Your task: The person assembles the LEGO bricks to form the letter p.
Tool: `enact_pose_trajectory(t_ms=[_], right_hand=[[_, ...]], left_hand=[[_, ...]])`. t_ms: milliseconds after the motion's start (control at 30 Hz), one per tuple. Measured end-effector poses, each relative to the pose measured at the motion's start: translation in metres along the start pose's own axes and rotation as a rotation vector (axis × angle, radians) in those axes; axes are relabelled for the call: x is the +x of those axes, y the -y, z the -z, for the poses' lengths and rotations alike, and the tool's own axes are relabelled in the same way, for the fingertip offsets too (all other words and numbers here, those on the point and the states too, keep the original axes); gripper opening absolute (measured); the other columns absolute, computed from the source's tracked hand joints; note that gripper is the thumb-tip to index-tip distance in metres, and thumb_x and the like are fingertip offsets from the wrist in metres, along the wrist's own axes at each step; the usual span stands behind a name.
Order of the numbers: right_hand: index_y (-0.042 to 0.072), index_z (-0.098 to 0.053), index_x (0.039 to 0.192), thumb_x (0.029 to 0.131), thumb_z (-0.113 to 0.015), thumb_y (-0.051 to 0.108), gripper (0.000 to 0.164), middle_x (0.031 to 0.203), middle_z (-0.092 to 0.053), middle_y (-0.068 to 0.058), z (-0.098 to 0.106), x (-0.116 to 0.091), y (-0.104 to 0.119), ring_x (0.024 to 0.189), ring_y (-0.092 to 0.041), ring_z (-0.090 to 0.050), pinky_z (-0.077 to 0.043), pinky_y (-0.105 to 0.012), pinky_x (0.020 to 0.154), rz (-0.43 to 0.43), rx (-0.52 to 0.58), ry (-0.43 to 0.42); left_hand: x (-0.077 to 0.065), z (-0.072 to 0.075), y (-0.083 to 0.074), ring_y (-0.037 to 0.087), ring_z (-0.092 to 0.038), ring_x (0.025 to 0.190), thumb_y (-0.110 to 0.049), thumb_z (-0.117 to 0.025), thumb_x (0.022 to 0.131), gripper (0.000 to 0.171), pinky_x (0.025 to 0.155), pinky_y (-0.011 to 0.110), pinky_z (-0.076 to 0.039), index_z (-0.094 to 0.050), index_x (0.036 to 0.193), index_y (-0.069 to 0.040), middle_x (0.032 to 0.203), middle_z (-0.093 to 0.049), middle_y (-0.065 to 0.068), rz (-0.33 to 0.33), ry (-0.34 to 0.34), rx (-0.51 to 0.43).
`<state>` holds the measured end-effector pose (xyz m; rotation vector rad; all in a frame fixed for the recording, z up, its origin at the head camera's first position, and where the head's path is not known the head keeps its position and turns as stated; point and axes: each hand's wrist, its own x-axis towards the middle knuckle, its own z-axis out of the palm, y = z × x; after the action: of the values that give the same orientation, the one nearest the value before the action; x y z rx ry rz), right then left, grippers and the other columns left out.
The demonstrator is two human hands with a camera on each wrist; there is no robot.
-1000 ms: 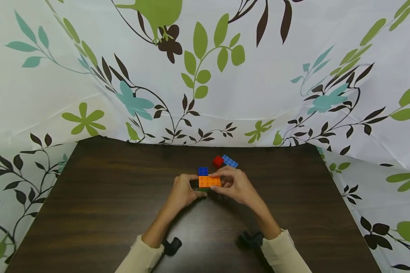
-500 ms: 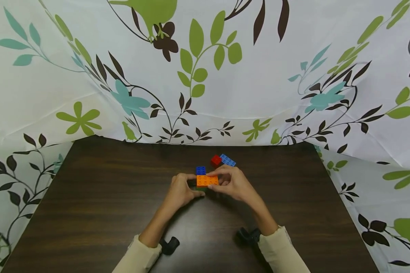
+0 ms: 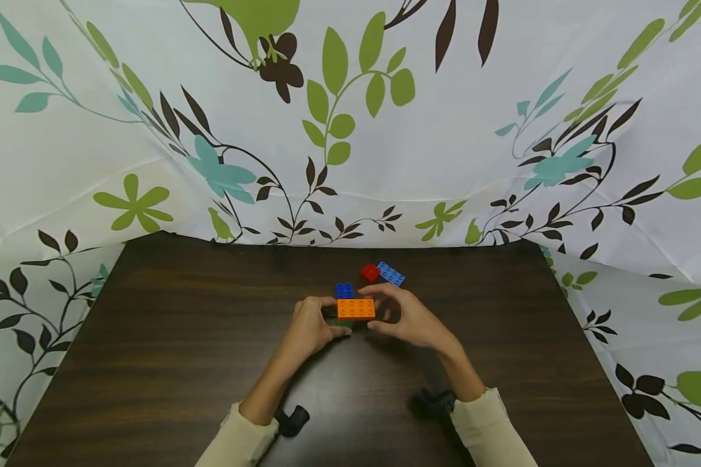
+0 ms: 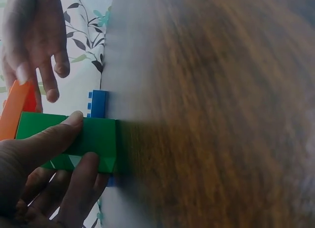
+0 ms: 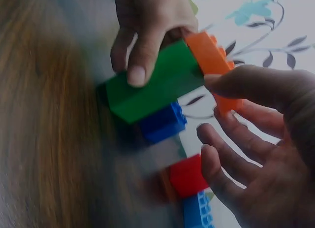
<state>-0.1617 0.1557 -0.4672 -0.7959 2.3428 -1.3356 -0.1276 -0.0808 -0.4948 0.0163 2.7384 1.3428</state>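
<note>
In the left wrist view my left hand (image 4: 29,164) grips a tall green toy brick (image 4: 102,139), thumb on the near face and fingers beneath. An orange toy brick (image 3: 356,310) with studs sits on top of the green one, overhanging toward the right. Around the orange brick's right end my right hand (image 3: 413,318) is spread, thumb and index finger apart on either side. In the right wrist view its thumb tip overlaps the orange edge; whether it touches is hard to tell. A dark blue brick (image 5: 161,124) stands just behind the green one; whether they are joined is unclear.
Farther back lie a red brick (image 3: 370,273) and a lighter blue brick (image 3: 391,274), side by side. The dark wooden table (image 3: 181,363) ends at a white leaf-patterned cloth (image 3: 257,220) behind and at the sides.
My right thumb and index finger have loosened from the orange brick and drawn slightly to the right. The left hand keeps its hold on the green brick; the view shifted a little.
</note>
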Motion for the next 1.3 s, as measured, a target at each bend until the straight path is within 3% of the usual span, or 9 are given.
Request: enact_pose_trajectory(t_ms=[133,233,500,633,900,1100,1300], right_hand=[[0.002,-0.061,0.145,0.091,-0.082,0.0,0.059,0.137,-0.069,-0.018,0.006,0.001,-0.009,0.109,-0.033,-0.065,-0.059,-0.031,0.085,0.004,0.016,-0.002],[-0.001,-0.064,0.141,0.092,-0.079,-0.003,0.051,0.136,-0.069,-0.02,0.006,0.003,-0.015,0.108,-0.032,-0.067,-0.06,-0.029,0.089,-0.006,0.023,-0.052],[0.0,-0.068,0.134,0.093,-0.083,0.004,0.044,0.133,-0.067,-0.023,-0.003,0.017,-0.026,0.106,-0.032,-0.07,-0.064,-0.034,0.09,-0.097,-0.035,-0.357],[0.002,-0.07,0.134,0.091,-0.087,0.01,0.047,0.13,-0.067,-0.022,-0.005,0.024,-0.025,0.102,-0.033,-0.072,-0.065,-0.04,0.088,-0.175,-0.102,-0.455],[0.0,-0.07,0.133,0.091,-0.088,0.015,0.048,0.119,-0.068,-0.022,-0.014,0.038,-0.027,0.094,-0.03,-0.074,-0.065,-0.044,0.085,-0.223,-0.176,-0.506],[-0.001,-0.07,0.132,0.09,-0.088,0.014,0.048,0.12,-0.068,-0.022,-0.021,0.042,-0.03,0.092,-0.029,-0.072,-0.065,-0.041,0.081,-0.227,-0.213,-0.544],[-0.001,-0.072,0.126,0.09,-0.088,0.012,0.041,0.114,-0.069,-0.021,-0.025,0.046,-0.031,0.089,-0.027,-0.073,-0.065,-0.036,0.077,-0.222,-0.211,-0.608]], left_hand=[[0.0,-0.001,-0.001,0.041,-0.068,0.122,-0.018,-0.104,0.068,0.053,0.109,0.06,-0.053,-0.082,0.116,-0.008,0.122,-0.081,0.014,0.015,0.001,0.006],[0.0,-0.001,-0.001,0.043,-0.066,0.124,-0.018,-0.103,0.069,0.054,0.109,0.062,-0.052,-0.082,0.117,-0.008,0.124,-0.08,0.015,0.03,0.004,0.005],[0.0,-0.003,-0.002,0.043,-0.066,0.13,-0.018,-0.103,0.071,0.06,0.111,0.06,-0.053,-0.079,0.125,-0.005,0.131,-0.076,0.019,0.044,0.01,0.014],[-0.001,-0.003,-0.003,0.043,-0.065,0.132,-0.017,-0.103,0.071,0.061,0.111,0.06,-0.053,-0.079,0.126,-0.005,0.132,-0.076,0.02,0.052,0.015,0.007],[-0.002,-0.003,-0.003,0.046,-0.064,0.132,-0.018,-0.102,0.072,0.063,0.112,0.062,-0.052,-0.077,0.128,-0.004,0.134,-0.075,0.021,0.061,0.016,0.016],[-0.001,-0.005,-0.003,0.043,-0.066,0.132,-0.017,-0.101,0.074,0.063,0.111,0.058,-0.054,-0.076,0.13,-0.003,0.135,-0.074,0.022,0.05,0.024,0.014],[-0.001,-0.005,-0.003,0.048,-0.06,0.135,-0.017,-0.101,0.074,0.065,0.113,0.065,-0.05,-0.075,0.131,-0.003,0.138,-0.072,0.022,0.079,0.032,0.021]])
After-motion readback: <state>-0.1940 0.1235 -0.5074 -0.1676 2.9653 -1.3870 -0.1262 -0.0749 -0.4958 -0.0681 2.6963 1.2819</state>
